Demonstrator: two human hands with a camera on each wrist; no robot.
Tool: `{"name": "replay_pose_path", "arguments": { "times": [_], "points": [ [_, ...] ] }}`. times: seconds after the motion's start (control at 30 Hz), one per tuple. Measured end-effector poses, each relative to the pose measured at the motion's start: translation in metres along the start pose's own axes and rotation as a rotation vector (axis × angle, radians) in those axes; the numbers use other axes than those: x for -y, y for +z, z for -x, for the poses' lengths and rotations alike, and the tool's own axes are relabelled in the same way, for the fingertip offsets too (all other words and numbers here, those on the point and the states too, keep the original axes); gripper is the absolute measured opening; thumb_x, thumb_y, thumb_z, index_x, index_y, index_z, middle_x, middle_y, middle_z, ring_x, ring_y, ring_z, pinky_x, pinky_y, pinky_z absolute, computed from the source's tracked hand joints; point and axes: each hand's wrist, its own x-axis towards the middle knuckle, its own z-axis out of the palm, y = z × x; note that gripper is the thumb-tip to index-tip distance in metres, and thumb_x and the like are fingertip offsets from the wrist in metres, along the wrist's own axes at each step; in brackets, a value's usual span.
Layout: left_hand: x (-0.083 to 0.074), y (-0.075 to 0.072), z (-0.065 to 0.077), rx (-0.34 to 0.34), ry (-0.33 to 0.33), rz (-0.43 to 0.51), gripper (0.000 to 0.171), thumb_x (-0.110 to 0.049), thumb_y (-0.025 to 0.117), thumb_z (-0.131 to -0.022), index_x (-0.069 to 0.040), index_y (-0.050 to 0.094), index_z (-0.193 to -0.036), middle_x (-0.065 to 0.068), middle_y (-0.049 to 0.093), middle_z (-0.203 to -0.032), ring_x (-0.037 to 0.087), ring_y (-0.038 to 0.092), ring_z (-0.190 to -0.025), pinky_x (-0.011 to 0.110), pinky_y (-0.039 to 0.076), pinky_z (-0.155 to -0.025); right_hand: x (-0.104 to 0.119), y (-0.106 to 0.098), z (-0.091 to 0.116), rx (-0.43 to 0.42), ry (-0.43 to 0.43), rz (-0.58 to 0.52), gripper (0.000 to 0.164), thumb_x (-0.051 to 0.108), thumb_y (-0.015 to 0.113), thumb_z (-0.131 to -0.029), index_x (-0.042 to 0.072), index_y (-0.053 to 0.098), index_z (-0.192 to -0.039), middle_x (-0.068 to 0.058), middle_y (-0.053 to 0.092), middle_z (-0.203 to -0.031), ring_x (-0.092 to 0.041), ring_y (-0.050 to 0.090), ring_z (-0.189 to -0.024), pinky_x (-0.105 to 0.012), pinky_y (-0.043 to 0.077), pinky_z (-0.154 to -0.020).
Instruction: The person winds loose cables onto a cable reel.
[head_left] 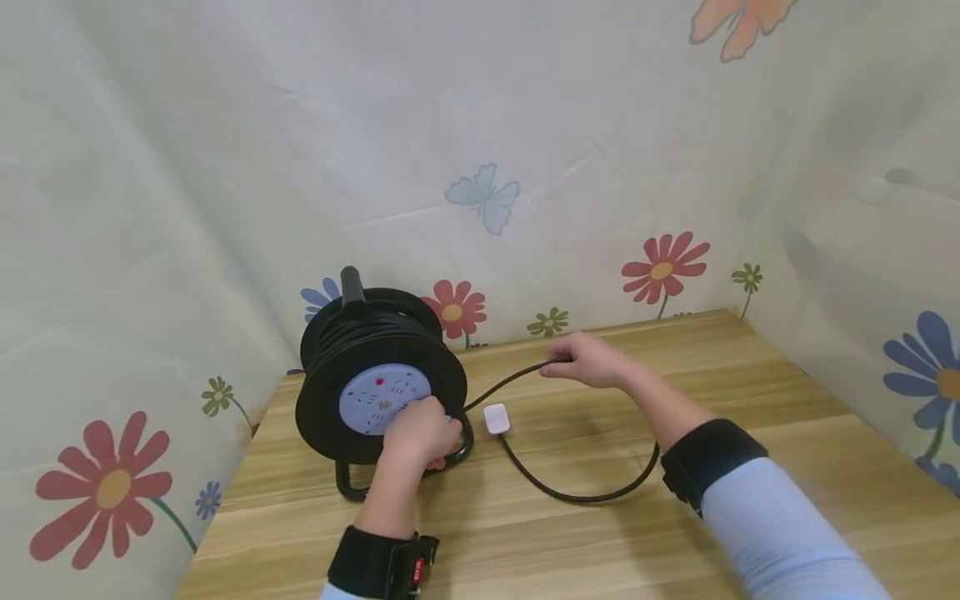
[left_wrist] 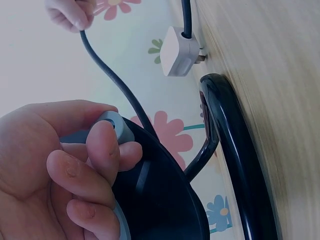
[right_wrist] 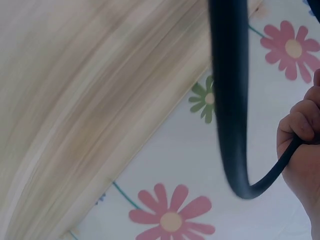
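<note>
A black cable reel (head_left: 318,417) with a pale blue socket panel (head_left: 360,400) stands on its tubular stand at the left of the table. My left hand (head_left: 422,432) is at the front of this panel, its fingers curled around a small grey-blue winding knob (left_wrist: 121,129). Off to the right, my right hand (head_left: 583,360) grips the black cable (head_left: 510,382) and holds it raised above the table. From that hand the cable loops down to a white plug (head_left: 497,418) beside the reel. Metal pins show on the plug in the left wrist view.
The wooden table (head_left: 570,550) extends in front and to the right. Behind and at both sides hangs a pale sheet (head_left: 360,167) printed with flowers and butterflies. The reel's upright carrying handle (head_left: 351,287) and tubular stand (left_wrist: 232,140) stick out around the drum.
</note>
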Motion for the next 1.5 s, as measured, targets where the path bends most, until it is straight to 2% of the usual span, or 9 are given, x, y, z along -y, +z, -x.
{"name": "replay_pose_path", "arguments": {
  "times": [0.17,0.4,0.57,1.0,1.2,1.5],
  "points": [
    [-0.001,0.002,0.001,-0.001,0.007,-0.004,0.022,-0.025,0.058,-0.093,-0.007,0.065,-0.083,0.003,0.061,-0.053,0.018,0.061,-0.044,0.035,0.045,-0.052,-0.010,-0.015,0.013,-0.029,0.014,0.026,0.020,0.027,0.068,-0.100,0.014,0.068,-0.084,0.004,0.048,-0.067,-0.014,0.040,-0.061,-0.034,0.036,-0.061],
    [-0.002,0.003,0.006,-0.004,-0.004,-0.001,0.021,-0.024,0.059,-0.093,-0.007,0.065,-0.083,0.003,0.061,-0.053,0.018,0.061,-0.045,0.035,0.045,-0.052,-0.029,-0.041,0.033,-0.112,0.107,0.093,0.020,0.030,0.067,-0.100,0.012,0.071,-0.091,0.002,0.060,-0.075,-0.018,0.050,-0.069,-0.037,0.042,-0.066],
    [-0.001,0.003,0.006,0.000,-0.016,0.005,0.021,-0.025,0.059,-0.093,-0.006,0.066,-0.086,0.004,0.062,-0.054,0.018,0.061,-0.045,0.035,0.045,-0.052,-0.038,-0.050,0.040,-0.149,0.123,0.107,0.019,0.029,0.068,-0.100,0.012,0.073,-0.092,0.002,0.064,-0.077,-0.019,0.052,-0.071,-0.038,0.043,-0.066],
    [0.006,0.004,0.006,0.047,-0.019,0.009,0.028,-0.026,0.057,-0.096,-0.008,0.063,-0.076,0.003,0.062,-0.052,0.022,0.063,-0.049,0.035,0.043,-0.050,-0.034,-0.047,0.038,-0.153,0.123,0.147,0.018,0.029,0.069,-0.099,0.013,0.074,-0.091,0.002,0.063,-0.076,-0.019,0.053,-0.071,-0.038,0.044,-0.067],
    [0.013,-0.002,0.008,0.078,-0.036,0.006,0.030,-0.027,0.059,-0.099,-0.009,0.062,-0.075,0.003,0.062,-0.050,0.022,0.064,-0.048,0.034,0.044,-0.051,-0.023,-0.042,0.027,-0.122,0.130,0.135,0.018,0.029,0.069,-0.099,0.013,0.075,-0.093,0.002,0.065,-0.080,-0.020,0.054,-0.073,-0.038,0.045,-0.068],
    [0.030,-0.006,0.008,0.085,-0.053,-0.032,0.030,-0.032,0.064,-0.099,-0.009,0.061,-0.080,0.002,0.062,-0.051,0.018,0.063,-0.046,0.036,0.045,-0.056,-0.011,-0.035,0.009,-0.091,0.096,0.131,0.016,0.026,0.069,-0.099,0.013,0.074,-0.091,0.002,0.063,-0.076,-0.018,0.053,-0.070,-0.037,0.044,-0.066]
  ]
}}
